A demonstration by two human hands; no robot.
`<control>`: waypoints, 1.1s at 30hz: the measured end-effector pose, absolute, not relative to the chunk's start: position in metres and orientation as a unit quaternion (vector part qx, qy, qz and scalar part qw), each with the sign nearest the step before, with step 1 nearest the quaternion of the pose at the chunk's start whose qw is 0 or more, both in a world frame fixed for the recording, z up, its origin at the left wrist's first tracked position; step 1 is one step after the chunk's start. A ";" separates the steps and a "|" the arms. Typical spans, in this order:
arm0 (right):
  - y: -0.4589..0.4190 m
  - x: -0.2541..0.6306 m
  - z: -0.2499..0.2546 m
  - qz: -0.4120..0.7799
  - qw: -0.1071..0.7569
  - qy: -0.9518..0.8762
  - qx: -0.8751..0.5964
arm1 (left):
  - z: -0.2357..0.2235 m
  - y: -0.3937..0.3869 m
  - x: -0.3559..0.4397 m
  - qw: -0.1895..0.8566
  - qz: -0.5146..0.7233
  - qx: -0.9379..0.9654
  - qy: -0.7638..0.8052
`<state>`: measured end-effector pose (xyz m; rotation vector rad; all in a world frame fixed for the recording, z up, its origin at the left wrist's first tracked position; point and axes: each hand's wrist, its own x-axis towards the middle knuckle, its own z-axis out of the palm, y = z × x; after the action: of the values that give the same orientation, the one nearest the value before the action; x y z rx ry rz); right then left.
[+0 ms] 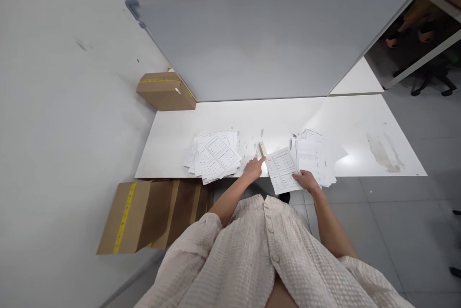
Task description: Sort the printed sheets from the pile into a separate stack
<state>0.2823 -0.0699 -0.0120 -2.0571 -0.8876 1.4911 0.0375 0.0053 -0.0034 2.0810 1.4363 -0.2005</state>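
Observation:
My right hand (306, 180) is closed on the lower right edge of a printed sheet of paper (283, 168), which is tilted and overhangs the table's front edge. My left hand (253, 168) has its index finger stretched out to the sheet's upper left corner, with the other fingers partly curled. Just beyond that fingertip lies a small pale oblong block (262, 148), its kind too small to make out. A loose pile of printed sheets (218, 156) lies left of my left hand. Beyond my right hand is another untidy paper pile (315, 159).
A large whiteboard (259, 43) stands along the back of the white table (356, 130). One cardboard box (165, 94) sits at the back left corner. Open cardboard boxes (133, 216) stand below the table's left front. Grey smears mark the table's right end.

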 end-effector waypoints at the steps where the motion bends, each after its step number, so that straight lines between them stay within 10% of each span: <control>1: -0.072 0.287 -0.008 0.528 0.222 -0.327 -0.752 | -0.002 0.003 0.036 0.296 -0.058 0.788 0.538; 11: -0.086 0.382 0.014 0.423 0.291 -0.288 -0.808 | 0.015 -0.029 -0.036 0.171 0.118 0.776 0.596; 19: -0.065 0.386 0.021 0.211 0.093 -0.365 -0.902 | 0.008 -0.032 -0.095 0.105 -0.005 0.697 0.709; 33: -0.034 0.167 0.025 0.592 0.217 -0.466 -0.621 | 0.012 -0.044 -0.118 0.170 0.104 0.753 0.627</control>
<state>0.1674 -0.0339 0.0249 -1.7187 -1.2917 1.6387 -0.1182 -0.0443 0.0117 2.1405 1.7802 0.2968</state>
